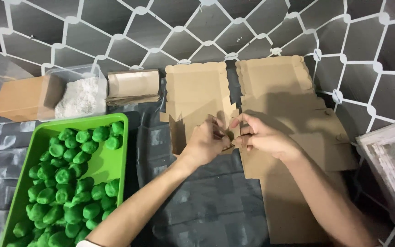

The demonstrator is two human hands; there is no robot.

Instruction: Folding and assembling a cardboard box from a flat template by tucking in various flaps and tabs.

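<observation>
Head view shows a flat brown cardboard box blank (197,98) with a scalloped far edge and notched side flaps, lying on the dark bench (206,201) right of the green tray (110,164). Its long axis runs away from the person, scalloped end pointing toward the patterned wall. Left hand (206,144) and right hand (259,135) meet at its near right corner, fingers (241,121) pinching a folded flap there.
</observation>
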